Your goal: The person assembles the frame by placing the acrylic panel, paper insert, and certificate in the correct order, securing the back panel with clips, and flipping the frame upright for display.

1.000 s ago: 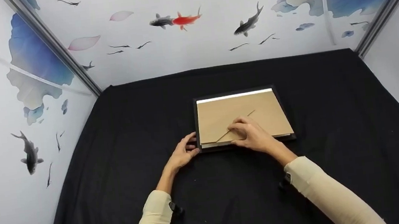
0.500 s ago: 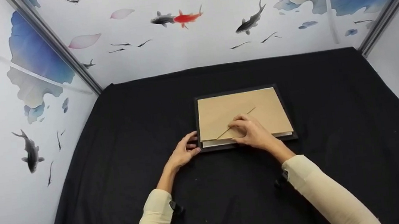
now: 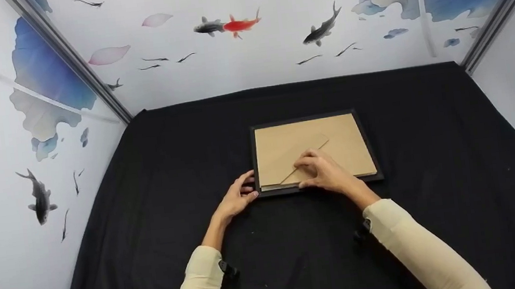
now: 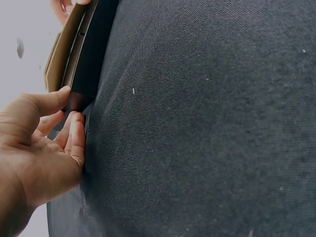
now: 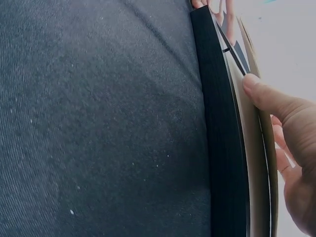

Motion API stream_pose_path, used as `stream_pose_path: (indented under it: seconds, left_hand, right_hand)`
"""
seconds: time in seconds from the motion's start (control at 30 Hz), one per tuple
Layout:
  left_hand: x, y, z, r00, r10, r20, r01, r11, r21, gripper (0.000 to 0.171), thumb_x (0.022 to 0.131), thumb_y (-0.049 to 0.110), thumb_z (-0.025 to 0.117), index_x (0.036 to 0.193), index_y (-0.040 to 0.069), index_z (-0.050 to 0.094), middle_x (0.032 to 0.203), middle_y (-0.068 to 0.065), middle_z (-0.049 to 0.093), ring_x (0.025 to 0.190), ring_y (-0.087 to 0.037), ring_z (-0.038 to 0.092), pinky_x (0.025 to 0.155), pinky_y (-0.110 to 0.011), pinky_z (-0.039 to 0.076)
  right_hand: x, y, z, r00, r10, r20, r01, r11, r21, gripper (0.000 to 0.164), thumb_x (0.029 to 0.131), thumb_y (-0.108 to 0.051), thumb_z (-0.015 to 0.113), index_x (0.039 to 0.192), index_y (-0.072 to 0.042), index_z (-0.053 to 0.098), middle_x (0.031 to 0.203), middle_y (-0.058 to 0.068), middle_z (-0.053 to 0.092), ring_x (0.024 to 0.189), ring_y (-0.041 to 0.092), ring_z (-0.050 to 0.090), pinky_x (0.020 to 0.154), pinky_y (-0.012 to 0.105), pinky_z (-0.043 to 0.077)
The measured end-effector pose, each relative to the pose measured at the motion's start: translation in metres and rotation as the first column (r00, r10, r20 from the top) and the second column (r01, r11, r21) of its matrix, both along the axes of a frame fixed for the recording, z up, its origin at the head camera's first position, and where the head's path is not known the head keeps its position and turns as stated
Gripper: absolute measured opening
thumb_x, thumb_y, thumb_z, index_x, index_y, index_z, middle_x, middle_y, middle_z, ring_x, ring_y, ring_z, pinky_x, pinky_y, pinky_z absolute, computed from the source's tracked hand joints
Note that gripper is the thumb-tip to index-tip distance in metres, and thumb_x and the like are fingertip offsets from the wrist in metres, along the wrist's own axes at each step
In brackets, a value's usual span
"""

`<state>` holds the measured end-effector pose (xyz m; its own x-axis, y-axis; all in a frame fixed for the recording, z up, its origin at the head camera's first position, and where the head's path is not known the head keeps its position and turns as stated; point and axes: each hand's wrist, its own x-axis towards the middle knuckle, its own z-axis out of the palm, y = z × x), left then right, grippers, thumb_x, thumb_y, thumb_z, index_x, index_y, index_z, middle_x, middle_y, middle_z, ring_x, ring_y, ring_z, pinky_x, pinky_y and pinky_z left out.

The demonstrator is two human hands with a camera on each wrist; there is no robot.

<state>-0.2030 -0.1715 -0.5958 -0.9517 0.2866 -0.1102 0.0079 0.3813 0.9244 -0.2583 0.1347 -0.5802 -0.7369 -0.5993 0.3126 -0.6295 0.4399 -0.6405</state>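
Observation:
A black picture frame [image 3: 379,175] lies face down, its brown backing board [image 3: 282,146] sitting within the black border. On the board a stand flap [image 3: 319,141] shows its slanted edge. My right hand [image 3: 326,170] holds the board by the flap, fingers bent over the flap and thumb at the near edge. In the right wrist view, that thumb [image 5: 256,89] presses along the board's side, above the black frame edge [image 5: 222,138]. My left hand [image 3: 234,197] grips the near left corner of the frame. In the left wrist view its thumb [image 4: 57,98] meets the corner and the fingers lie against the side.
A black cloth [image 3: 167,164] with slight creases covers the table. White panels [image 3: 268,65] printed with fish and leaves stand at the back and both sides, joined by metal posts [image 3: 79,68].
The backing board has shifted slightly within the frame: the pale strip at its far edge is gone, and the near gap has narrowed since half a second ago. Both hands stay nearly in place.

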Motion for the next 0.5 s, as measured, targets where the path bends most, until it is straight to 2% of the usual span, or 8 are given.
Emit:
stream_pose_path:
  seconds: [0.1,0.17,0.3,0.4,0.5]
  left_hand:
    - [0.0,0.002,0.0,1.0,-0.013,0.01,0.013,1.0,-0.006,0.063,0.097,-0.003,0.06,0.155,0.001,0.037,0.143,-0.02,0.044,0.122,-0.036,0.049,0.1,-0.048,0.043]
    - [-0.001,0.004,0.0,1.0,-0.016,0.018,0.016,1.0,-0.01,0.065,0.095,-0.005,0.059,0.155,0.002,0.036,0.144,-0.02,0.044,0.123,-0.036,0.048,0.1,-0.048,0.042]
    - [-0.003,0.005,0.002,0.999,0.005,0.036,-0.005,1.0,-0.003,0.062,0.095,-0.006,0.054,0.154,0.001,0.038,0.145,-0.021,0.045,0.125,-0.036,0.049,0.1,-0.048,0.044]
    - [-0.004,0.005,0.004,0.996,0.052,0.07,-0.054,0.998,0.035,0.052,0.102,0.003,0.054,0.152,-0.002,0.04,0.142,-0.022,0.049,0.124,-0.036,0.051,0.099,-0.047,0.045]
    - [-0.005,0.004,0.007,0.989,0.1,0.107,-0.108,0.991,0.074,0.051,0.106,0.018,0.056,0.15,-0.004,0.042,0.138,-0.022,0.053,0.123,-0.035,0.053,0.099,-0.047,0.046]
  right_hand:
    - [-0.001,0.007,0.002,1.0,-0.008,0.026,0.008,1.0,-0.017,0.047,0.076,-0.015,0.092,0.116,0.001,0.072,0.116,0.012,0.059,0.106,0.032,0.056,0.094,0.047,0.045]
    - [-0.002,0.016,0.003,0.999,-0.025,0.041,0.027,0.998,-0.062,0.045,0.078,-0.013,0.09,0.116,0.003,0.071,0.116,0.013,0.06,0.105,0.035,0.057,0.093,0.049,0.046]
    - [-0.007,0.046,0.003,0.993,-0.113,0.036,0.117,0.976,-0.185,0.035,0.084,-0.008,0.085,0.112,0.007,0.071,0.111,0.017,0.063,0.101,0.04,0.06,0.083,0.055,0.048]
    - [-0.008,0.075,0.001,0.965,-0.26,0.03,0.26,0.94,-0.221,0.029,0.086,-0.008,0.083,0.109,0.006,0.073,0.108,0.018,0.064,0.094,0.038,0.06,0.078,0.053,0.049]
    - [-0.004,0.104,0.0,0.916,-0.395,0.073,0.401,0.896,-0.19,0.029,0.087,-0.01,0.082,0.111,0.004,0.073,0.11,0.019,0.062,0.094,0.036,0.06,0.08,0.051,0.05]
